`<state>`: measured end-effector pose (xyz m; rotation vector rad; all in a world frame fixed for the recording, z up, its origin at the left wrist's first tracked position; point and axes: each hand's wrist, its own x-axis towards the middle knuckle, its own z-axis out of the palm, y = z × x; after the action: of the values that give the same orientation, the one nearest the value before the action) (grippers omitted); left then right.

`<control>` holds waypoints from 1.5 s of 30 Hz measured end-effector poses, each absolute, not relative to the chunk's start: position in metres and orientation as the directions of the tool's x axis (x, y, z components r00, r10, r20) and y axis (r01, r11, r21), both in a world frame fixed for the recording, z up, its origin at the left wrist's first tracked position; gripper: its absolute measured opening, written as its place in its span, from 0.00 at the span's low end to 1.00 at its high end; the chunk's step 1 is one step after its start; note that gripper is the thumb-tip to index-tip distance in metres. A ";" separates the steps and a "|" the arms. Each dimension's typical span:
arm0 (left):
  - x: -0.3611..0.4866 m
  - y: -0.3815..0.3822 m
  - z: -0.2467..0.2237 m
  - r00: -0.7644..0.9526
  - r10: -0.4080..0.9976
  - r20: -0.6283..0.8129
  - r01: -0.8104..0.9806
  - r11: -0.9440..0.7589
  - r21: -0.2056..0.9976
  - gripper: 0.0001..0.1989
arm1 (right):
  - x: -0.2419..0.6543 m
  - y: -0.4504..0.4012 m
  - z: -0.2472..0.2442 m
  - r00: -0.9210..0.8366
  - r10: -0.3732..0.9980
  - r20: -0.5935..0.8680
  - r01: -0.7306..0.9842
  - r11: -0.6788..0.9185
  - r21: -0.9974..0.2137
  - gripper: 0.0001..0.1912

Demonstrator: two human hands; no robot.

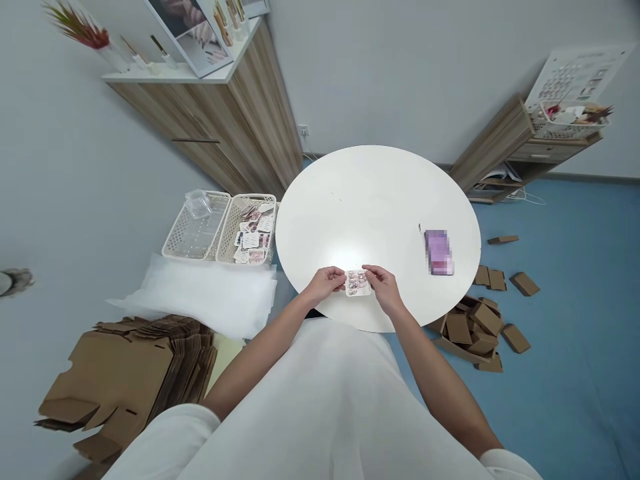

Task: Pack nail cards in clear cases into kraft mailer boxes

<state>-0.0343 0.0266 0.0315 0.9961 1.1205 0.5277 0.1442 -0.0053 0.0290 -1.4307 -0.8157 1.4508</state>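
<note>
A small white card of press-on nails [358,284], with pinkish, shiny nails set in rows, is held near the front edge of the round white table [370,200]. My left hand [326,285] pinches its left edge between thumb and fingers. On the opposite side, my right hand [384,287] grips the upper right corner with its fingers closed. Whether the card touches the tabletop I cannot tell. A purple item [439,253], blurred into blocks, lies on the table to the right.
Left of the table, one white basket [221,247] holds many nail cards; another basket [170,233] holds clear plastic boxes. White sheets [210,293] and flat cardboard [115,373] lie nearer. Small brown boxes [457,327] are piled on the floor at right. Wooden cabinets [250,113] stand behind.
</note>
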 end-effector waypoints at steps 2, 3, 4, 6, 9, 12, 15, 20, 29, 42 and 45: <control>-0.030 0.025 0.031 0.391 0.776 -0.496 0.113 0.494 0.862 0.13 | 0.148 -0.006 0.030 0.107 0.917 -0.385 -0.179 -0.363 -0.914 0.18; -0.029 0.024 0.031 0.393 0.773 -0.497 0.114 0.496 0.861 0.13 | 0.149 -0.006 0.031 0.112 0.916 -0.385 -0.189 -0.361 -0.913 0.17; -0.027 0.024 0.031 0.394 0.772 -0.500 0.117 0.497 0.860 0.13 | 0.150 -0.006 0.031 0.112 0.916 -0.384 -0.198 -0.358 -0.912 0.17; -0.025 0.023 0.030 0.393 0.770 -0.503 0.124 0.497 0.859 0.13 | 0.151 -0.008 0.030 0.107 0.918 -0.381 -0.211 -0.354 -0.911 0.17; -0.023 0.023 0.029 0.389 0.785 -0.482 0.127 0.473 0.872 0.13 | 0.154 -0.011 0.028 0.089 0.922 -0.376 -0.225 -0.349 -0.910 0.16; -0.022 0.025 0.028 0.420 0.802 -0.425 0.139 0.406 0.903 0.12 | 0.158 -0.013 0.026 0.058 0.931 -0.360 -0.213 -0.341 -0.916 0.13; -0.022 0.029 0.031 0.489 0.787 -0.376 0.192 0.324 0.926 0.10 | 0.162 -0.012 0.027 0.009 0.937 -0.350 -0.157 -0.344 -0.926 0.12; -0.019 0.040 0.041 0.540 0.778 -0.320 0.311 0.169 0.935 0.09 | 0.166 -0.006 0.031 -0.077 0.932 -0.355 -0.097 -0.361 -0.928 0.11; -0.028 0.027 0.041 0.417 0.862 -0.289 0.291 0.175 0.941 0.25 | 0.163 -0.014 0.022 0.065 0.907 -0.417 -0.194 -0.398 -0.897 0.11; -0.029 0.019 0.027 0.490 0.864 -0.112 0.421 -0.122 0.899 0.35 | 0.155 -0.016 0.018 0.093 0.898 -0.429 -0.217 -0.402 -0.889 0.13; -0.030 0.019 0.026 0.492 0.863 -0.116 0.415 -0.115 0.903 0.34 | 0.156 -0.016 0.018 0.077 0.919 -0.386 -0.172 -0.369 -0.913 0.19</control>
<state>-0.0296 0.0192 0.0260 1.7265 1.0909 0.5545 0.1565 -0.0162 0.0184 -1.4134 -0.8021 1.4695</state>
